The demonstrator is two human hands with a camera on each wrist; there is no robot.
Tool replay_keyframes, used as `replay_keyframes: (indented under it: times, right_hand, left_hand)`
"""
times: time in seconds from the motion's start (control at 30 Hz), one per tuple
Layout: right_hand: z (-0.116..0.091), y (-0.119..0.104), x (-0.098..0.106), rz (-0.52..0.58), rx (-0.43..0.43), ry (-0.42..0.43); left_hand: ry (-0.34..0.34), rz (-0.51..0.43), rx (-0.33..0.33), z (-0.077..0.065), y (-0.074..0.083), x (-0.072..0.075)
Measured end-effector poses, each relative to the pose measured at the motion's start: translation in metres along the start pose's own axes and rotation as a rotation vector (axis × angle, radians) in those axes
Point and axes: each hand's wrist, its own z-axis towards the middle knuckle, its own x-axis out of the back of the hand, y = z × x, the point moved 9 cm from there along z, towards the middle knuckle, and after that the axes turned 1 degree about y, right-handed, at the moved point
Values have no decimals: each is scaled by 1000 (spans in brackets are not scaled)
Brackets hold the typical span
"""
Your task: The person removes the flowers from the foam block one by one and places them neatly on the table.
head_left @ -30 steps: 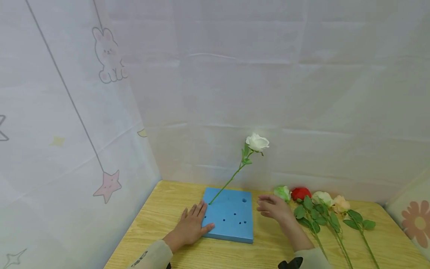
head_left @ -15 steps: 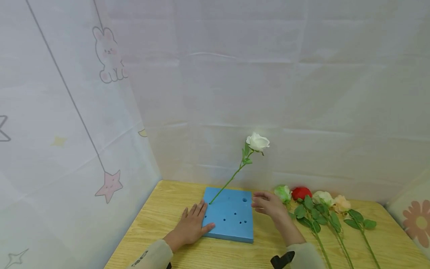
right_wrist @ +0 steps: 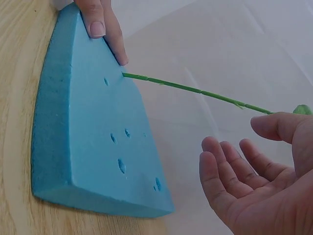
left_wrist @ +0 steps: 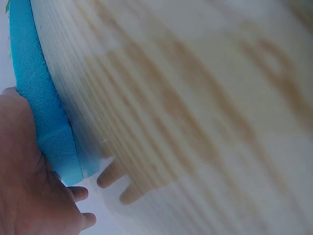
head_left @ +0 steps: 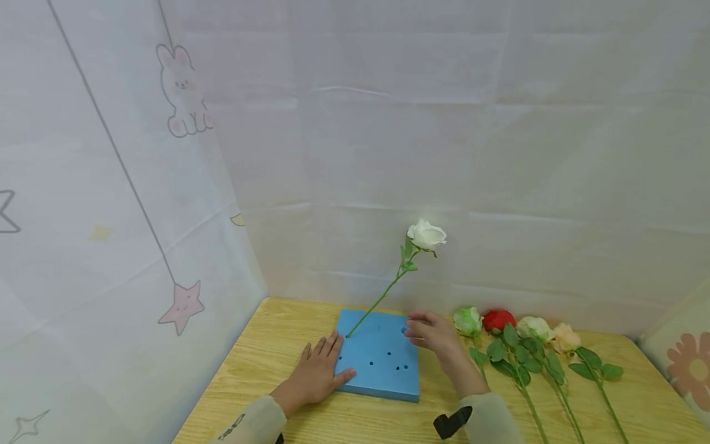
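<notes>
A blue foam block (head_left: pixel 368 385) dotted with several holes lies on the wooden table. One white rose (head_left: pixel 426 235) stands in it, its green stem (right_wrist: pixel 195 90) leaning to the right from a hole near the left side. My left hand (head_left: pixel 315 374) rests flat along the block's left edge, thumb over the top and fingers spread; in the left wrist view the hand (left_wrist: pixel 24 161) lies against the foam side. Over the block's right back corner hovers my right hand (head_left: pixel 435 336), its fingers relaxed and holding nothing. In the right wrist view that hand (right_wrist: pixel 249 181) is apart from the stem.
Several more artificial flowers lie at the table's right: a green-white one (head_left: pixel 468 320), a red one (head_left: pixel 498 319), a cream one (head_left: pixel 534 328) and a peach one (head_left: pixel 565 337). A white printed cloth (head_left: pixel 360 154) hangs behind the table (head_left: pixel 249 351).
My right hand has moved left, from beside the block to over its right back corner. The left hand, the block and the white rose keep their places.
</notes>
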Motion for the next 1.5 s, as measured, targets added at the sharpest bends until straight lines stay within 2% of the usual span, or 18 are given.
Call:
replay_keyframes:
  times: [0.27,0.53,1.07,1.23,1.5]
  right_hand:
    - [7,-3,-13,23,12,-20]
    - [14,-4,-25,40,26,-3]
    - [35,4,-42,211,20,36]
    - [37,6,-52,256,36,31]
    - [38,7,-63,301,46,37]
  left_hand:
    - [1,5,-4,0,0,1]
    - [0,18,5,3,-3,-3]
    - [13,2,1,1,1,2]
    - [30,13,-1,2,0,1]
    - [19,23,7,2,0,0]
